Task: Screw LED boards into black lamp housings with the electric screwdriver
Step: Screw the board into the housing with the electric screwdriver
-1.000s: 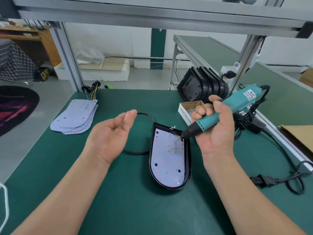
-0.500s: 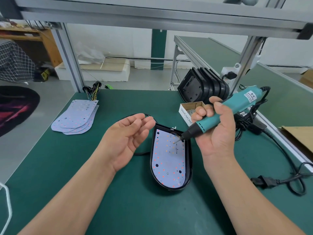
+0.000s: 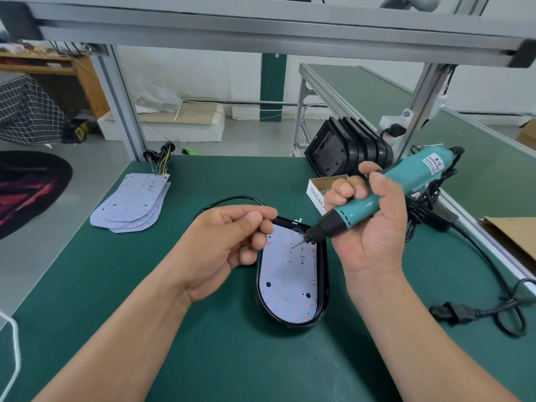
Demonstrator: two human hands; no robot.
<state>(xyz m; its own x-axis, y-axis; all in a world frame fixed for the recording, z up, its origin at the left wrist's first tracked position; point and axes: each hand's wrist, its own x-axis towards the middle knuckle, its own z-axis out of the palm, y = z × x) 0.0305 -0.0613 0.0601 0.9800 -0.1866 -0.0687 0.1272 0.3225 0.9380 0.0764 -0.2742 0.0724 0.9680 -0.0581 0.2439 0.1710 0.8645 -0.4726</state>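
LED board (image 3: 290,281): lies face up in the black lamp housing (image 3: 291,327), directly under the fingertips of both hands, dotted with red and orange diodes.
Left hand (image 3: 226,248): fingers clenched inward, thumb pad pressed to the index finger over the board's upper left corner; whether anything sits in that pinch is too small to tell.
Right hand (image 3: 368,224): fingers and thumb wrapped round the teal electric screwdriver (image 3: 406,181), which slants with its black nose toward the left fingertips.
Bit (image 3: 298,244): points at the board's upper part, just beside the left fingertips; contact with the board cannot be told.
Black cable (image 3: 232,198): loops out from the housing's top, just beyond the left knuckles.
Screw box (image 3: 316,190): open white carton, just behind the right fingers.
Spare housings (image 3: 345,152): row standing on edge, farther out beyond the right fingers.
Spare boards (image 3: 130,204): fanned stack with coloured wires, well off to the left of the left hand.
Power cord (image 3: 464,311): black plug and loop, outward from the right wrist.
Green bench (image 3: 203,358): carries it all.
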